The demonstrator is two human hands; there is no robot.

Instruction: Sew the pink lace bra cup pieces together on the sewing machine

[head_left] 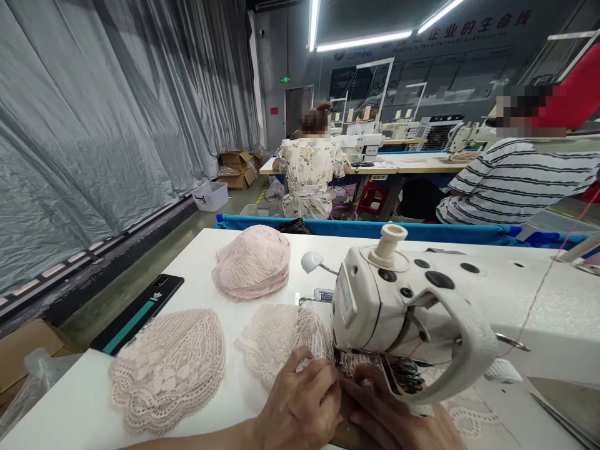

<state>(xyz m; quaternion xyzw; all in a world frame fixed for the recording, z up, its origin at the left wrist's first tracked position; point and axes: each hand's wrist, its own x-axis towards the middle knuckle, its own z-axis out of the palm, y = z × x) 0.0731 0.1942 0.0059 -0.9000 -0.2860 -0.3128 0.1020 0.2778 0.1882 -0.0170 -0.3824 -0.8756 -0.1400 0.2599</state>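
A pale pink lace cup piece (272,337) lies on the white table, its right side running under the head of a white sewing machine (365,300). My left hand (304,400) is closed on the near edge of this lace, fingers bent and pressed together. Close beside it, my right hand (398,412) grips the lace by the needle area, its fingers partly hidden behind the machine's curved white guard. The needle itself is hidden from me. More lace (471,419) shows to the right of my right hand.
A stack of lace pieces (173,369) lies left, with pink lace-covered cups (255,262) behind. A dark phone-like case (140,312) rests along the left table edge. Scissors-like metal blades (562,419) lie right. Two people (307,169) sit ahead, beyond a blue cloth trough (244,222).
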